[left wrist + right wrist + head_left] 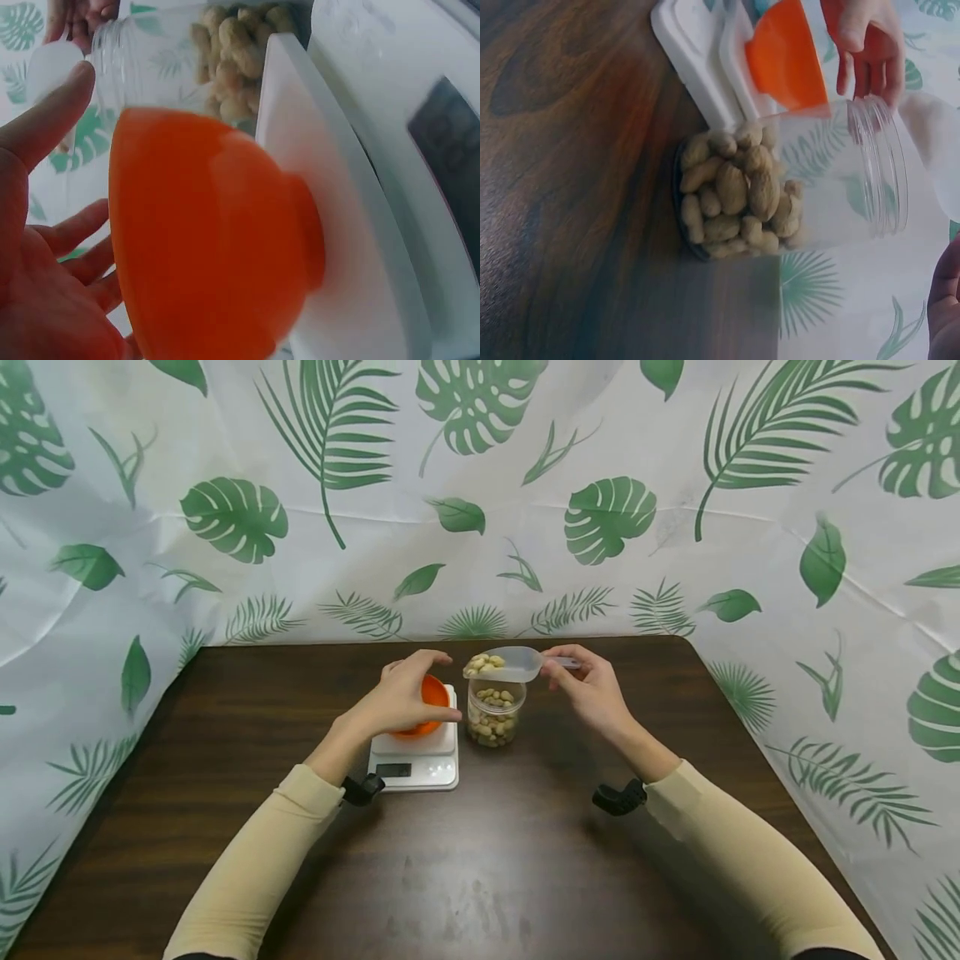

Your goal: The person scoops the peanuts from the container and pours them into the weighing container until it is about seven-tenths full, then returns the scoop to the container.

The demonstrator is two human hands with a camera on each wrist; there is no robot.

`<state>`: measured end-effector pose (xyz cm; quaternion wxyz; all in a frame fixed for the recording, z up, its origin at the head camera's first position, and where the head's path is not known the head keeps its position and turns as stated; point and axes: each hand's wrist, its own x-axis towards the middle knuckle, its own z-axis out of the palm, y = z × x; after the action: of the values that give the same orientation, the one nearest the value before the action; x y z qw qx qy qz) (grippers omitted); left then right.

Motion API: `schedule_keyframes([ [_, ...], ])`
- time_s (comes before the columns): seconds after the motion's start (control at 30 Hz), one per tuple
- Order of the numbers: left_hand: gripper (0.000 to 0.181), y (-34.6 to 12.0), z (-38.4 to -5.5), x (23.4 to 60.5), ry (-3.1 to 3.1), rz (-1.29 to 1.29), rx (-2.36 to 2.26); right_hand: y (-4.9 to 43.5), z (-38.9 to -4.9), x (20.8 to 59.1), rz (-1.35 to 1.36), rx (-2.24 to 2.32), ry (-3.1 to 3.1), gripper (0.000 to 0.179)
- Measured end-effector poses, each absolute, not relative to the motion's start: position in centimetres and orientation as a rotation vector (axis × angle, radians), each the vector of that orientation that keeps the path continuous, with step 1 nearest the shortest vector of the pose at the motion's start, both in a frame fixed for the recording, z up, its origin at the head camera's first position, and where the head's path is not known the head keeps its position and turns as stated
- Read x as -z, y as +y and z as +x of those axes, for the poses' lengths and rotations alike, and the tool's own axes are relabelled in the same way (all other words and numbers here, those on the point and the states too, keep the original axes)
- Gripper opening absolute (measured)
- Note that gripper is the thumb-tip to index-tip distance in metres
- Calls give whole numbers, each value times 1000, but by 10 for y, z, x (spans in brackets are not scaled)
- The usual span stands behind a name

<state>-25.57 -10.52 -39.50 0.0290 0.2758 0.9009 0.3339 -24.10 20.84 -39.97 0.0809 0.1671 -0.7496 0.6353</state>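
The right hand (592, 689) pinches the handle (564, 662) of a whitish, see-through plastic scoop (519, 665) between its thumb and fingers. The scoop sticks out to the left of this hand, with some tan peanuts (484, 665) in its far end. Under it, between the two hands, stands a clear, round, plastic-looking jar (821, 176) with its top open and more peanuts in the bottom.

The left hand (401, 693) has its thumb and fingers spread wide, gripping nothing, beside a bright orange, round bowl (202, 225). I cannot tell if the fingers touch its rim. The bowl sits below that hand on a flat white scale (438, 745). Both hands are above a dark brown wooden table (480, 860).
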Motion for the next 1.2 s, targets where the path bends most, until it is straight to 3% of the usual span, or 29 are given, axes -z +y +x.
schedule_keyframes([
  [0.73,104,-162,-243,396,2726,690,-996,171,-248,384,644,-1820,-2404,23],
  [1.2,111,-172,-239,403,2641,620,-1014,144,-251,379,757,-1727,-2514,24],
])
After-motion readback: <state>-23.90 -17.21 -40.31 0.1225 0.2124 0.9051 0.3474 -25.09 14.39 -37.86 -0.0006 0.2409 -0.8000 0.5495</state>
